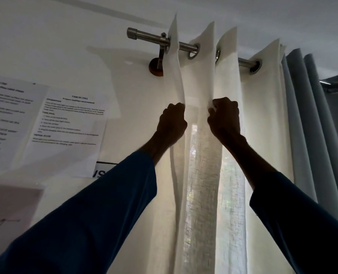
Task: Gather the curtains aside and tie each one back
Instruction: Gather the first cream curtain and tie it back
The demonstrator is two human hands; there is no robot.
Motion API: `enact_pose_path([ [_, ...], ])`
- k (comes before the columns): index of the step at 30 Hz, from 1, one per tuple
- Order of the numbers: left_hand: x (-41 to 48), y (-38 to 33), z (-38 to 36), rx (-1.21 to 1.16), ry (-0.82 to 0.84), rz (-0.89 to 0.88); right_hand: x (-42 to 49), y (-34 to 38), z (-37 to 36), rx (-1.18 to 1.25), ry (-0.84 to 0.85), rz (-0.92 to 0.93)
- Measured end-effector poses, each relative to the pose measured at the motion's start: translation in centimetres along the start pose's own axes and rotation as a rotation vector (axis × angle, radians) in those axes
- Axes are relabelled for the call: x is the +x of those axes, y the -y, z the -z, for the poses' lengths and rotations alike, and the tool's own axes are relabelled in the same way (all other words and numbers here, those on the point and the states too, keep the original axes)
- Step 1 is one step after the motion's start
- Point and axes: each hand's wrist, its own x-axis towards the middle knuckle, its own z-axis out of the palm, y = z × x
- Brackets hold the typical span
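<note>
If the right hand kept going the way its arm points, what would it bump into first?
The right hand grips the white curtain, so more of that cloth comes first; further up, probably the metal rod, though depth is unclear.

free: wall [55, 46] above papers [69, 131] | blocked: grey curtain [310, 115] (right); rod [150, 37] overhead

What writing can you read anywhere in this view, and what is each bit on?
"TASK ID:" tops the middle sheet on the wall; its number is blurred.
"Prepare bedtime environment" is that sheet's title line.
Its headings and body text: too small to read.
Left sheet: too blurred to read.
Sign under the sheets: large letters cut off by a sleeve, unreadable.
</note>
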Motion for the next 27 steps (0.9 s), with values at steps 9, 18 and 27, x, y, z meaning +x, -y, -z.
enact_pose_path([
  [9, 3.4, -4.6, -0.4, -0.238, 0.151, -0.192, -1.4, -1.7, 0.5, -0.047, -0.054, -0.069],
  [18, 1.7, -3.9, 0.7, -0.378, 0.146, -0.099, -3.9, -1.6, 1.2, -0.158, -0.104, -0.122],
  [27, -10.3, 0.0, 0.2, -0.400, 0.152, 0.031, -14.4, 0.1, 1.1, -0.079, -0.068, -0.121],
])
